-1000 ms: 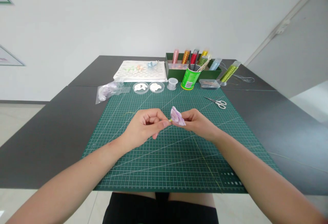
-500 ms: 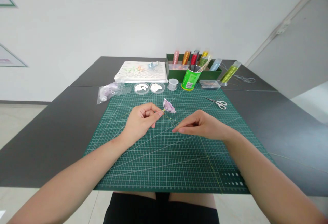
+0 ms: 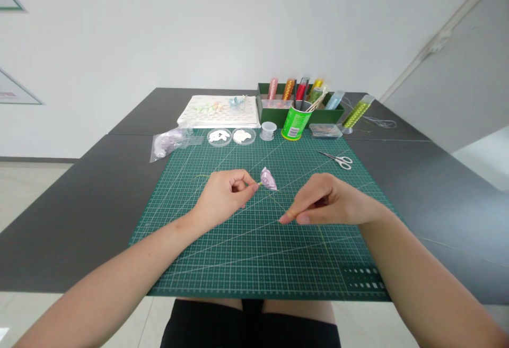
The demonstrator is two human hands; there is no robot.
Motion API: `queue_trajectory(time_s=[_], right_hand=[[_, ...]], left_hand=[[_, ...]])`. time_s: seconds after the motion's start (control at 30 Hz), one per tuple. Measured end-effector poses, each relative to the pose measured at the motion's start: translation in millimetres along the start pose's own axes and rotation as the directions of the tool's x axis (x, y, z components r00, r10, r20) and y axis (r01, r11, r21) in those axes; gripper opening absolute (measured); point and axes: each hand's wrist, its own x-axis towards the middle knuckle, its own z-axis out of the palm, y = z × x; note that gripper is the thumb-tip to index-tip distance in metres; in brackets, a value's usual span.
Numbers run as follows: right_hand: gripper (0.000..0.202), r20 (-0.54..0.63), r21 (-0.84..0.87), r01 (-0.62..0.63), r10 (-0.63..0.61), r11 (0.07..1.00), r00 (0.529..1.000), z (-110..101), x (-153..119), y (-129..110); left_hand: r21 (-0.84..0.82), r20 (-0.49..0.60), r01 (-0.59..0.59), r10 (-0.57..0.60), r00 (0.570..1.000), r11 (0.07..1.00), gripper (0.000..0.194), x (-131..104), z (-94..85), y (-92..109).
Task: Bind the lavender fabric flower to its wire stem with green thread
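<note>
Between thumb and fingers, my left hand (image 3: 228, 194) pinches the short green stem of a pale purple fabric flower (image 3: 268, 179). The bloom points to the right, above the mat. A thin yellow-green thread (image 3: 278, 202) runs from the stem to my right hand (image 3: 328, 202), whose thumb and forefinger are pinched on it. More of the thread trails below that hand toward the mat's front edge. Both hands are over the green cutting mat (image 3: 238, 263).
White-handled scissors (image 3: 342, 162) lie at the mat's right. Behind are two shallow dishes of white pieces (image 3: 219, 137), a green can with sticks (image 3: 296, 122), a clear case (image 3: 326, 131) and a dark green box (image 3: 274, 117) of colored thread tubes. A plastic bag (image 3: 169, 142) lies left.
My left hand and the flower have moved slightly right and toward me, and the bloom has turned. My right hand has shifted right and nearer, drawing the thread along.
</note>
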Motion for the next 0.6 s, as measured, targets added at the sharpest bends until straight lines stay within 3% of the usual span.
queue_trajectory(time_s=[0.2,0.33,0.6], right_hand=[[0.034,-0.195,0.011,0.060,-0.057,0.998,0.979,5,4,-2],[0.038,-0.321,0.049,0.014,0.003,0.999,0.947,8,8,1],[0.053,-0.370,0.065,-0.019,0.042,0.998,0.928,9,13,18]], left_hand=[[0.032,0.183,-0.010,0.004,0.983,0.999,0.020,-6,9.9,-1],[0.042,0.286,-0.046,0.032,0.958,0.998,0.020,-12,13.9,1],[-0.007,0.339,-0.082,0.079,0.937,0.997,0.018,-16,15.0,8]])
